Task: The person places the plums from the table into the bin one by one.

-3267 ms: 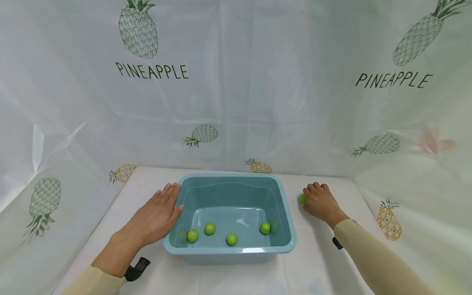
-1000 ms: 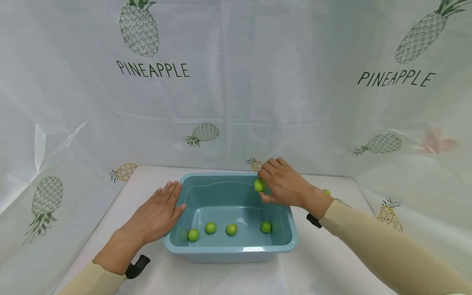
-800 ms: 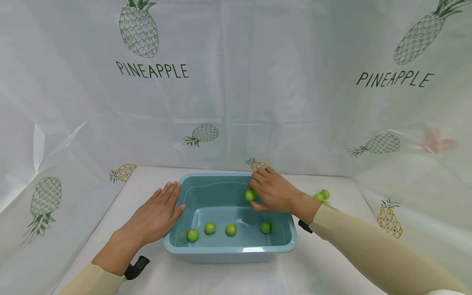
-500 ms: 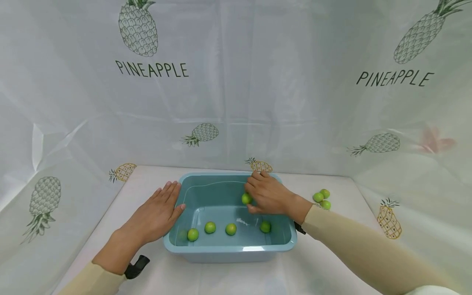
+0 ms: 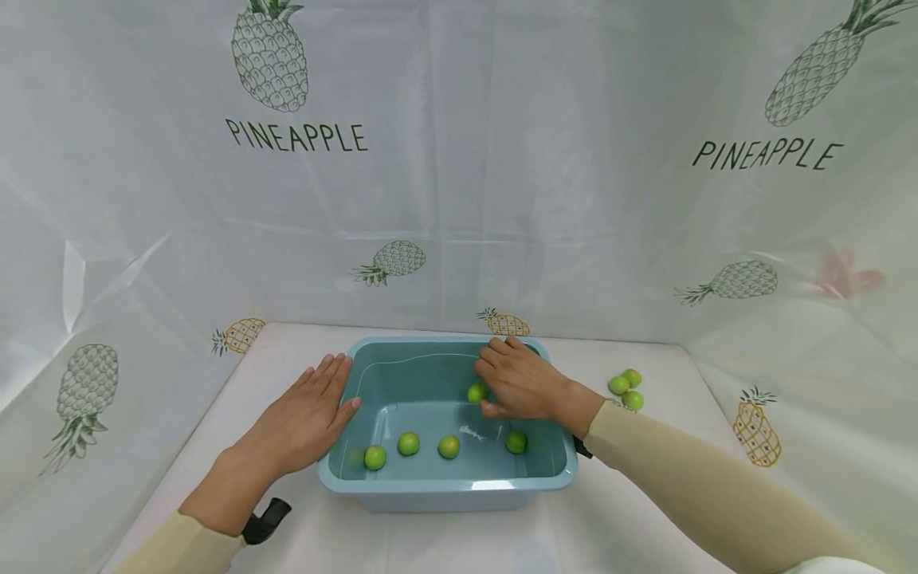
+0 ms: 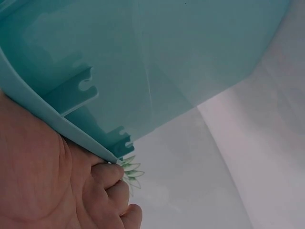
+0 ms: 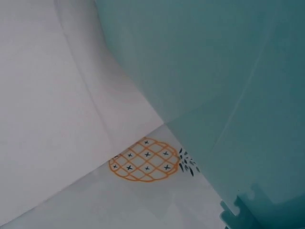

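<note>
My left hand (image 5: 308, 414) rests on the left rim of a light blue plastic basin (image 5: 448, 485), fingers straight in the head view. The left wrist view shows its palm against the underside of the rim (image 6: 71, 136). Inside the back right part of the basin, my right hand (image 5: 523, 381) pinches a green lime (image 5: 476, 392) between thumb and fingers, above the floor. Several limes lie apart on the basin floor, among them one at the left (image 5: 374, 458) and one at the right (image 5: 515, 442). The right wrist view shows only the basin's outer wall (image 7: 214, 86), no hand.
Three limes (image 5: 619, 384) sit close together on the white-covered table (image 5: 287, 343), right of the basin and beyond my right forearm. A pale curtain (image 5: 459, 175) printed with pineapples hangs behind and along both sides.
From the table at the right, my right hand has carried a lime over the basin's rim, then left and down inside it. The left hand stays put. The three limes at right have come into sight.
</note>
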`<state>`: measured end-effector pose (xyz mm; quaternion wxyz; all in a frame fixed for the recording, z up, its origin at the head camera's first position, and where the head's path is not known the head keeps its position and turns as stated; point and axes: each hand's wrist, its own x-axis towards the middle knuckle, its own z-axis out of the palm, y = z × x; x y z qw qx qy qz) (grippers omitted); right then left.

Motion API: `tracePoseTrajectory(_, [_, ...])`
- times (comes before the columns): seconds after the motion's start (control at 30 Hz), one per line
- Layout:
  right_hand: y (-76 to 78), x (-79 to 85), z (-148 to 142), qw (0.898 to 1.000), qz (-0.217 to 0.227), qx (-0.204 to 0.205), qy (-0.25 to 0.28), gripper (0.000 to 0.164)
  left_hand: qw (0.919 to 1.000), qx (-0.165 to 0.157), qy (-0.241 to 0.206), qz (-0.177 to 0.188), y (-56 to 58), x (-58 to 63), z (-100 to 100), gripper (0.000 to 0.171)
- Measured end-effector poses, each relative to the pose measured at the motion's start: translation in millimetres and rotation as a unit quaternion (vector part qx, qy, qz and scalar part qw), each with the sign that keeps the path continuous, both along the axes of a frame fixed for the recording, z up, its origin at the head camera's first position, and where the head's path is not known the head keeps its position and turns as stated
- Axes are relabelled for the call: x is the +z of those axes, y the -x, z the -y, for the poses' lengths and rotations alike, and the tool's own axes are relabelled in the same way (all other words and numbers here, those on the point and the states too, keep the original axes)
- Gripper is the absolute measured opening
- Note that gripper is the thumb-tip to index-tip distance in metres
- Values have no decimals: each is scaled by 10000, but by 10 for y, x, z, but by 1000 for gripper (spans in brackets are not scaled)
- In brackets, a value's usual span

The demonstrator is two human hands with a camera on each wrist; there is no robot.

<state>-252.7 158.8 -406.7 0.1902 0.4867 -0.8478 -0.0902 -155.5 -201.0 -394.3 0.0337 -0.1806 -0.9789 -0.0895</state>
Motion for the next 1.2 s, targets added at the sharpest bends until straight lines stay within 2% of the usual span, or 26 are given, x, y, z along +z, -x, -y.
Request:
tracePoseTrajectory(0.33, [-6, -29, -6, 9997, -127, -25, 218, 34, 10000, 10, -74, 63, -19, -13, 13, 71])
tracePoseTrajectory(0.43, [-22, -25, -13, 9981, -280, -198, 505, 30, 10000, 8, -81, 57, -30, -20, 22, 71])
tracePoseTrajectory(0.53, [-44, 3, -59, 9930, -322, -497, 1025, 26, 9999, 3, -108, 48, -37, -29, 28, 71])
tracePoseTrajectory(0.77, [-38, 28, -451, 9661, -606, -1283, 2157, 29, 9999, -59, -124, -6, -37, -56, 30, 71])
tracePoseTrajectory(1.0, [-5, -174, -1204, 9355, -961, -1922, 2804, 32, 9999, -64, -128, -35, -28, -45, 22, 72])
tracePoseTrajectory(1.2, [-91, -446, -1783, 9124, -460, -2985, 2761, 40, 9998, -75, -154, -73, -14, -29, 15, 71])
